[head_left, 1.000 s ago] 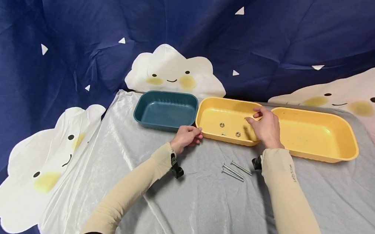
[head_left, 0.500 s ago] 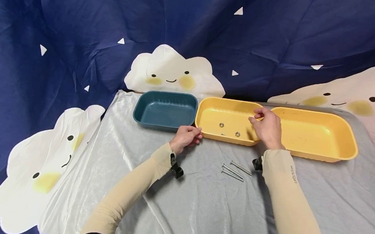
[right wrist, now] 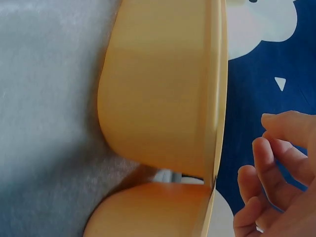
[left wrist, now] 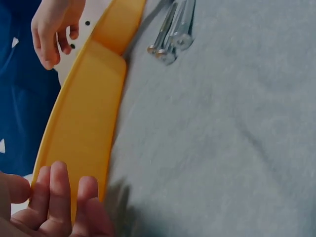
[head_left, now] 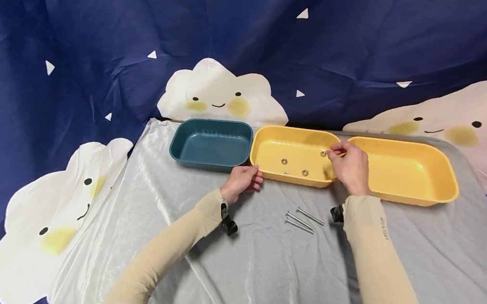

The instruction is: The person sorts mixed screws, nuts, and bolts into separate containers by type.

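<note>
My left hand (head_left: pixel 240 183) holds the near left corner of the middle yellow tray (head_left: pixel 293 179). In the left wrist view its thumb (left wrist: pixel 19 188) is at the rim and the fingers lie against the outer wall. Several metal nuts (head_left: pixel 305 173) lie in this tray, one partly hidden behind the near rim. My right hand (head_left: pixel 351 166) is over the tray's right end, fingers bent loosely, close beside another nut (head_left: pixel 323 153). The right wrist view shows thumb and forefinger tips close together, with nothing visible between them.
Three long bolts (head_left: pixel 300 221) lie on the grey cloth (head_left: pixel 259 269) in front of the middle tray. A teal tray (head_left: pixel 209 164) adjoins on the left, a larger yellow tray (head_left: pixel 413 199) on the right. A blue cloud-print curtain (head_left: pixel 340 44) hangs behind.
My right hand has shifted slightly right, and a nut now shows beside its fingertips in the tray. The left hand stays at the corner. The head view has moved a little.
</note>
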`<control>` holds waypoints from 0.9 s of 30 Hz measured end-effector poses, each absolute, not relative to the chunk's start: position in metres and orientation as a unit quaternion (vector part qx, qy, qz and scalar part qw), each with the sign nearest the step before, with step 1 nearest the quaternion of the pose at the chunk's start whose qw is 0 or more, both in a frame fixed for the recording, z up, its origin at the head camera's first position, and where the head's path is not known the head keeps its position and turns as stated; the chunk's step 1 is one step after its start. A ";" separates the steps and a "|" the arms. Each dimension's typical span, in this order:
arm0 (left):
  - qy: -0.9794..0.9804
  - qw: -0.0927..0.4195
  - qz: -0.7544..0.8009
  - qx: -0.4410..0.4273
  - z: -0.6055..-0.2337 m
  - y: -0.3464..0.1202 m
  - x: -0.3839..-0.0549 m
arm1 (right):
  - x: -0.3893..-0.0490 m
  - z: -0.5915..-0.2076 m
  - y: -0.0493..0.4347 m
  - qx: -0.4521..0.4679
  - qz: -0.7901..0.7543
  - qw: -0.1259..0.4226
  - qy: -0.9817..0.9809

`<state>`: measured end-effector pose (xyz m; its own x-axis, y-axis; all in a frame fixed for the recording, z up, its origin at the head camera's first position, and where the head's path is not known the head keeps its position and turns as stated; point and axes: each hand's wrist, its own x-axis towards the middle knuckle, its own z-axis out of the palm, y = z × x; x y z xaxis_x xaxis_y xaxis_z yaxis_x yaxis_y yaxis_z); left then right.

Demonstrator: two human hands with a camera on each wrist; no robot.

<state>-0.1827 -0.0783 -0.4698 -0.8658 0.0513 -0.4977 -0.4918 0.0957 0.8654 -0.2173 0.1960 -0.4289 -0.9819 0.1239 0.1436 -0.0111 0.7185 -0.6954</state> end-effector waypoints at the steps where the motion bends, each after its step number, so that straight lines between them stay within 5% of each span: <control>1: 0.709 0.211 0.656 -0.149 -0.470 -0.075 -0.181 | -0.217 -0.428 0.198 -0.033 0.372 0.091 -0.923; 17: 0.773 0.242 0.586 0.008 -0.464 -0.027 -0.160 | -0.199 -0.417 0.255 -0.078 0.361 0.099 -0.924; 27: 0.844 0.217 0.472 0.130 -0.461 -0.002 -0.156 | -0.186 -0.414 0.312 -0.122 0.329 0.126 -0.928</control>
<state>-0.1560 -0.0018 -0.4607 -0.8720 0.4248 -0.2432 0.0148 0.5196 0.8543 -0.1856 0.3124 -0.4137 -0.9385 0.3096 0.1527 0.1439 0.7531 -0.6420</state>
